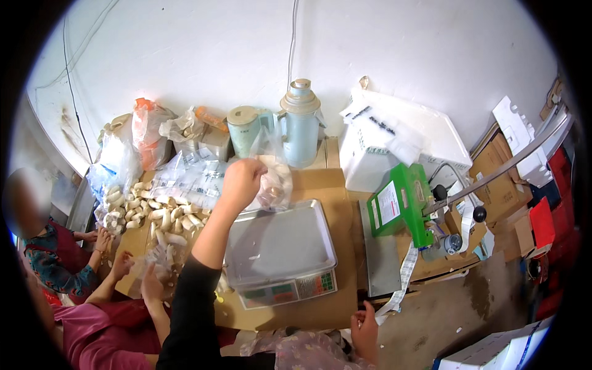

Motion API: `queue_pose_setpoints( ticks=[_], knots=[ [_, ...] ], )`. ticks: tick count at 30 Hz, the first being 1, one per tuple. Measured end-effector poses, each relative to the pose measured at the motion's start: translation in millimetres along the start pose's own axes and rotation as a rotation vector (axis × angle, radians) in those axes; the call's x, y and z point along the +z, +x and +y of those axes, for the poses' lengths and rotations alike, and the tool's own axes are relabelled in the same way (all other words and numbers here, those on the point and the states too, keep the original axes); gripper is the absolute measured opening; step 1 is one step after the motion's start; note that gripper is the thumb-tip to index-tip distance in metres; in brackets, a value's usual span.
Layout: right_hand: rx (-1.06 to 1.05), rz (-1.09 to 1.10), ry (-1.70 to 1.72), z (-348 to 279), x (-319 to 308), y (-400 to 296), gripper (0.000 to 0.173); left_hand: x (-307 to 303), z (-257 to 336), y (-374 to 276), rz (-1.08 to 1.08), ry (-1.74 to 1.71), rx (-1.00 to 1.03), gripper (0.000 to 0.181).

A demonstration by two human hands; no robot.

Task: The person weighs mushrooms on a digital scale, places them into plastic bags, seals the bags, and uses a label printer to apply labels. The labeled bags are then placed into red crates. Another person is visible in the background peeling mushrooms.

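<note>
My left hand [243,182], in a black sleeve, reaches over the back left of the scale with its fingers closed at a clear plastic bag of pale mushrooms [275,185]. The bag hangs or rests by the back edge of the weighing scale's metal tray [282,245]; which of the two is unclear. My right hand [365,330] is low at the front, right of the scale, near a strip of printed labels [407,270]. Its fingers are partly curled, and whether it holds something small cannot be made out.
Loose mushrooms [164,215] and flat printed bags [189,178] lie at left, beside two co-workers' hands [150,284]. A thermos [300,129] and a lidded jug [243,129] stand behind. At right are a green lever device [402,203] and a white foam box [365,166].
</note>
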State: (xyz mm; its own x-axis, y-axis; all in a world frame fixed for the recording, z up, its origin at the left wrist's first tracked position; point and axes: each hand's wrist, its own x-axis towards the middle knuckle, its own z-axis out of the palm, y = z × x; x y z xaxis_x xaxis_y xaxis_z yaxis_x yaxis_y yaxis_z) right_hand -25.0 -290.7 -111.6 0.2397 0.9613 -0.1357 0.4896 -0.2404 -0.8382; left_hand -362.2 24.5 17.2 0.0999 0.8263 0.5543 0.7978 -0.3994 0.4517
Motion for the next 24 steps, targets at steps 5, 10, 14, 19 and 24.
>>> queue_pose_setpoints(
  ticks=[5, 10, 14, 19, 24],
  knots=[
    [-0.171, -0.015, -0.043, 6.9, -8.1, 23.7, 0.049, 7.4, 13.1, -73.0, -0.245, -0.06, -0.063, 0.011],
    [-0.189, -0.042, -0.01, -2.2, -15.3, 27.7, 0.049, 9.1, 40.2, -122.4, -0.348, -0.104, -0.152, 0.01],
    [-0.213, -0.094, -0.007, -1.1, -12.0, 24.8, 0.05, -26.3, 55.2, -133.5, -0.222, -0.1, -0.112, 0.026],
    [-0.191, -0.14, 0.024, -9.9, -10.7, 20.3, 0.051, -58.6, 63.2, -141.4, -0.002, -0.151, -0.299, 0.033],
    [-0.204, -0.167, 0.021, -6.5, -16.1, 14.8, 0.051, -65.3, 46.4, -149.7, 0.018, -0.106, -0.399, 0.029]
  ],
)
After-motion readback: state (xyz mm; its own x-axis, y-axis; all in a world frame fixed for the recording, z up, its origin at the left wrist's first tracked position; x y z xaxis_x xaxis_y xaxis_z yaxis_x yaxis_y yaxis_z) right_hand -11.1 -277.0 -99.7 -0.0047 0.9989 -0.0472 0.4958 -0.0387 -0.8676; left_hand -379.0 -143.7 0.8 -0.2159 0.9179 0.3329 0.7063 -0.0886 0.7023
